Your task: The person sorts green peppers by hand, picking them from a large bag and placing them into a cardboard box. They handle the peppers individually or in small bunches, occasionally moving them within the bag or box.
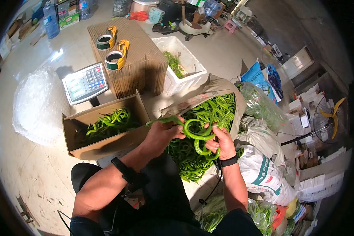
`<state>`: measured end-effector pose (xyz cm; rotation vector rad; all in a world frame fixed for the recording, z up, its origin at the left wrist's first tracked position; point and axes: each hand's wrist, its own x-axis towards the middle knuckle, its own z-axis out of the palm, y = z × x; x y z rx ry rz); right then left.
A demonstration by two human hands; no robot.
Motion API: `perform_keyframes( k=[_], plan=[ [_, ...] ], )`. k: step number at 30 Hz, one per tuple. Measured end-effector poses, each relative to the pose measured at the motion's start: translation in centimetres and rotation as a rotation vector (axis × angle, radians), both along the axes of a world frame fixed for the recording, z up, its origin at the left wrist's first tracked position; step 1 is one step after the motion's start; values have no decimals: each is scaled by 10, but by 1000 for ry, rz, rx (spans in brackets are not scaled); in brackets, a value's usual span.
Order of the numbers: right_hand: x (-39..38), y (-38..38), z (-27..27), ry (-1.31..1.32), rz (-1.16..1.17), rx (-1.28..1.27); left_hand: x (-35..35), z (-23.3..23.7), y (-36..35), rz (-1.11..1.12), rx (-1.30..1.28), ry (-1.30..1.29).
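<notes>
Over a large open sack of green peppers (218, 108), both hands are held close together. My left hand (164, 135) is closed on a green pepper that sticks out to its left. In my right hand (224, 143) are several long curled green peppers (194, 135), gripped between thumb and fingers. To the left of my hands, a cardboard box (102, 151) holds a pile of green peppers (116, 120). Behind that box stands a scale with a keypad and display (84, 83).
Stacked flat cardboard (126, 78) carries two tape rolls (113, 59). Beside it is a white foam box (188, 78) with some peppers. Bubble wrap (41, 106) lies at the left. Filled bags (259, 169) and a fan (332, 118) are at the right.
</notes>
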<state>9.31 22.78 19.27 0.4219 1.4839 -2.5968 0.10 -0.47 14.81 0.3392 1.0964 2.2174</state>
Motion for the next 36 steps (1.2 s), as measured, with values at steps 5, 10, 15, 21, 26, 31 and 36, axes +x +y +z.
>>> perform_keyframes(
  k=[5,10,15,21,26,31,36],
  plan=[
    [-1,-4,14,-13,-11,84,4,-5,4,-20,-28,20],
    [-5,-13,24,-61,-72,108,5,-1,4,-47,-60,24],
    [-11,-21,26,-69,-110,129,11,5,6,-179,133,-227],
    [-18,-36,31,-39,-100,216,10,29,0,-310,134,-271],
    [-24,-48,19,-19,-137,307,9,0,7,-225,112,-206],
    [-25,-48,13,51,-229,377,16,12,6,-271,40,-49],
    [-23,-44,2,206,-302,354,20,17,2,-228,-58,137]
  ],
)
